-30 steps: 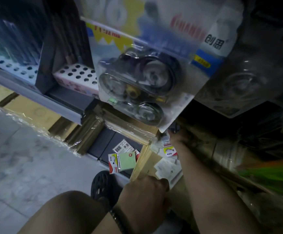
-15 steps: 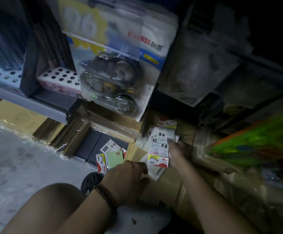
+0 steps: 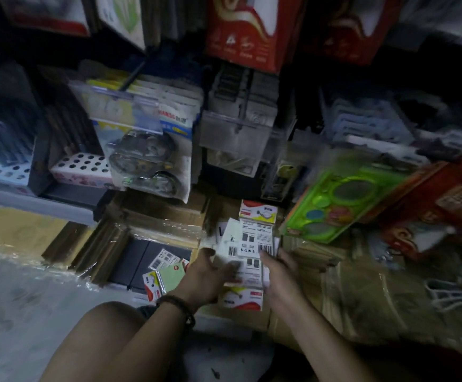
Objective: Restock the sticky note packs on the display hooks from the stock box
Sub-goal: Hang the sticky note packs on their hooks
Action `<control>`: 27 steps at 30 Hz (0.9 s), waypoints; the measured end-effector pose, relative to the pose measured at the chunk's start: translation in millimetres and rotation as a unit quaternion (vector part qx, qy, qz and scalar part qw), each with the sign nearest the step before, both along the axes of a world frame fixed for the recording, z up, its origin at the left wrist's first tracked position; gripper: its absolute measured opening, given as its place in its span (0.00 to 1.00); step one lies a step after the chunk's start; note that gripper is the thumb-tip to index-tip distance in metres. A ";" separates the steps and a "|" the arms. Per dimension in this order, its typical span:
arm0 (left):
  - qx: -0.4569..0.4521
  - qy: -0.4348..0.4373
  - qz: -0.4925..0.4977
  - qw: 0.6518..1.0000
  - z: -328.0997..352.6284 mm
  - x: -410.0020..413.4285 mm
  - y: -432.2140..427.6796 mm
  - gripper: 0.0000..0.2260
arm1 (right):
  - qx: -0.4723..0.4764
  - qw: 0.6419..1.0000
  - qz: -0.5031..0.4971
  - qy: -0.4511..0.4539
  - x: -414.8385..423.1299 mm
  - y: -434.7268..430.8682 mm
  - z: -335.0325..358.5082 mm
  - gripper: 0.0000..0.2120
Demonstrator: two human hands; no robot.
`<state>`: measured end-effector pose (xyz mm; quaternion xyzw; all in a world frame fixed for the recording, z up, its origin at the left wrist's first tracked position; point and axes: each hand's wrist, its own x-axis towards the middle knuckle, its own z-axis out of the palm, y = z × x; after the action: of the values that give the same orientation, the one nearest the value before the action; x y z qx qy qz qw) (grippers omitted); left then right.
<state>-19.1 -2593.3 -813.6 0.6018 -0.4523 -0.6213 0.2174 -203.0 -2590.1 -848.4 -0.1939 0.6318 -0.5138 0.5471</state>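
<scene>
Stack of sticky note packs (image 3: 247, 244), backs up with barcodes showing, sits between both hands, slightly fanned, edges blurred. Left hand (image 3: 207, 274) grips the stack's left edge with fingers curled under it; right hand (image 3: 279, 267) pinches the right edge, thumb on the face just by a barcode. Just below the grip one more pack (image 3: 242, 298), red-and-white front, lies on the cardboard stock box (image 3: 243, 319). Just above the grip another pack (image 3: 258, 212) pokes up; can't tell if it belongs to the held stack. Left of the grip, near the left wrist, loose packs (image 3: 166, 275) lie on the floor, one green. Up and left of the grip hangs a correction tape blister (image 3: 144, 153); up and right, a green toy card (image 3: 342, 199); well above, red packets (image 3: 246, 31). Step, as I judge it: bunch is out of the box and in hand, none of it hung yet. Next move calls for squaring the stack so the hang holes line up, then lifting it to the display hook — which hook can't be made out in this dim shot — and threading the packs on.
</scene>
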 end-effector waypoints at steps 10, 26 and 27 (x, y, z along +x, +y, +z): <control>-0.002 0.068 0.041 0.997 29.7 -0.4 28.7 0.09 | 0.015 0.995 0.051 -0.090 -2.8 58.5 38.7 0.14; -0.001 0.350 0.108 0.930 108.0 -9.0 113.0 0.42 | -0.327 0.865 0.108 0.366 33.9 130.8 134.7 0.18; -0.003 0.351 0.105 0.930 113.3 -11.1 114.9 0.41 | -0.353 0.841 0.119 0.391 32.3 131.1 140.5 0.19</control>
<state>-30.2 -2478.4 -700.3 0.3884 -0.2837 -0.7652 0.4280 -170.7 -2459.0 -708.0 -0.6326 0.5410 -0.5147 0.2054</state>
